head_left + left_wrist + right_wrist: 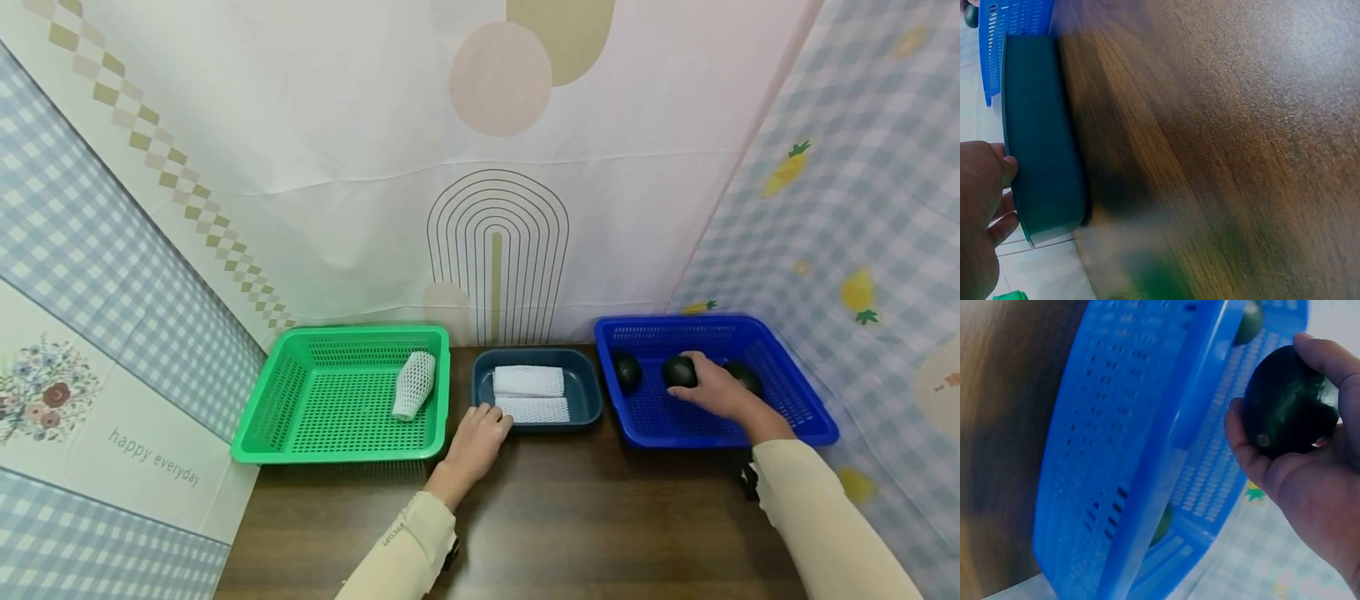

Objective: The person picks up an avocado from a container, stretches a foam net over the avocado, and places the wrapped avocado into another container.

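In the head view, my right hand [708, 385] grips a dark green avocado [679, 372] over the blue basket [637, 433]. Thumb and fingers wrap the avocado's sides in the right wrist view, leaving its stem end showing. Another avocado [626, 370] lies at that basket's left, and one more [744, 379] is partly behind my right hand. My left hand [477, 442] is at the left front corner of a dark teal tray [482, 367], its loosely bent fingertips right at the rim. Two flat white foam net sleeves [528, 381] lie side by side in the tray.
To the left stands a green basket [337, 457], with a bulging white foam net sleeve [415, 385] at its right side. All three containers stand along the back of the brown wooden table [555, 517]. Printed cloth [360, 250] hangs behind them and at both sides.
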A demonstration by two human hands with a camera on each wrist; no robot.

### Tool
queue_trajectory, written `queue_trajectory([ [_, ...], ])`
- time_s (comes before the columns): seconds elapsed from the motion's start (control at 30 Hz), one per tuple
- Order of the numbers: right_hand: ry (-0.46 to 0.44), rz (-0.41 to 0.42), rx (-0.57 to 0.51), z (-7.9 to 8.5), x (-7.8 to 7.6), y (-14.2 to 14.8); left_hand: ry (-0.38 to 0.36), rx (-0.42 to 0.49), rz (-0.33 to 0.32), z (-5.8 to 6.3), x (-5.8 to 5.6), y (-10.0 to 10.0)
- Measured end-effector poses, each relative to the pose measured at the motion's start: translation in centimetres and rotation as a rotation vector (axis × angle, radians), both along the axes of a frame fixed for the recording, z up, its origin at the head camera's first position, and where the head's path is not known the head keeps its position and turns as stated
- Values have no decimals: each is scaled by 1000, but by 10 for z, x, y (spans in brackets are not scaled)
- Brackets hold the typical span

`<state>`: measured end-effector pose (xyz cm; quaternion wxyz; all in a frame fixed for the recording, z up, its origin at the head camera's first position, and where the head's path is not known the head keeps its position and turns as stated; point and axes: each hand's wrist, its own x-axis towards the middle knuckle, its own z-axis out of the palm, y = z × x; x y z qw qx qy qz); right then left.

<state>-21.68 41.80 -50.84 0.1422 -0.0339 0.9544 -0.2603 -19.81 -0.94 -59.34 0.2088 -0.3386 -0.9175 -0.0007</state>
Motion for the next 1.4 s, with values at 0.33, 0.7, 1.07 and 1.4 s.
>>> queue_trajectory([
  [0.33, 162, 5, -55, 9, 32, -42, -7, -4, 9, -2, -2, 0],
  [0.7, 308, 37, -153, 7, 68, -95, -21, 8, 15, -2, -2, 1],
  [1.07, 387, 125, -178, -14, 89, -142, -25, 5, 19, -3, -2, 1],
  [1.4, 453, 204, -157, -58, 100, -171, -24, 3, 19, -3, -1, 1],
])
